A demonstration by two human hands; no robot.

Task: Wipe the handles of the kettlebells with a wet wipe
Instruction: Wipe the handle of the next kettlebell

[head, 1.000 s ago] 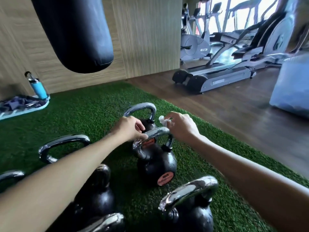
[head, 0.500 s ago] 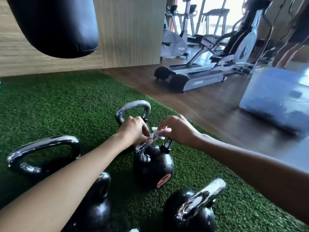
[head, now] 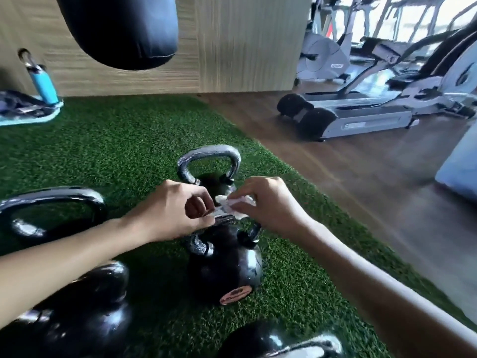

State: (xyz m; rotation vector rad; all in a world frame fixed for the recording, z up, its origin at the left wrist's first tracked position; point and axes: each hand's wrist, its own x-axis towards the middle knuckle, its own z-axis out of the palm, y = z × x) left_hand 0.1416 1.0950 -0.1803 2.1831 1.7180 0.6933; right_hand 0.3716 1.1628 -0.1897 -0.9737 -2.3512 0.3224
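Note:
A black kettlebell (head: 227,270) with a chrome handle stands on the green turf in the middle. My left hand (head: 173,210) grips the left part of its handle. My right hand (head: 268,205) pinches a white wet wipe (head: 233,202) against the top of the same handle. Behind it stands a second kettlebell (head: 210,166) with its handle free. A larger kettlebell (head: 77,313) sits at the lower left, partly behind my left forearm, and another (head: 278,342) shows at the bottom edge.
A chrome handle (head: 51,200) of one more kettlebell is at the left. A black punching bag (head: 121,29) hangs above the turf (head: 116,140). A blue bottle (head: 44,83) stands by the wooden wall. Exercise machines (head: 361,112) and a pale plastic bin (head: 462,164) stand on the wood floor.
The view swung back to the left, so the blue bottle shows again. My right hand with the wipe has slid left along the handle, closer to my left hand.

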